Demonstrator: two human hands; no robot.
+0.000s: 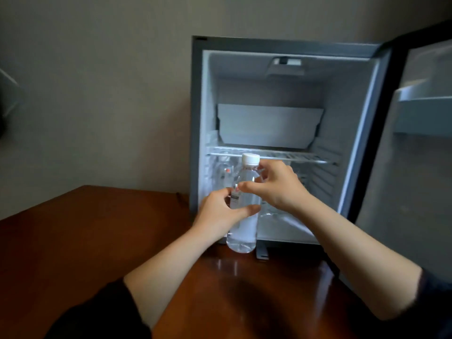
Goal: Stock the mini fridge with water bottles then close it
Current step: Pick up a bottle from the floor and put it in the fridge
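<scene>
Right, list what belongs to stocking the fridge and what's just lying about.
Job: clear plastic water bottle with white cap, held by left hand and right hand; open grey mini fridge; second bottle inside, lower left.
Lying about: glossy brown wooden table; blurred dark object, far left.

No legible text, brand or number is shown. A label (234, 199) is carried on the water bottle (243, 227), but its print is blurred.
</scene>
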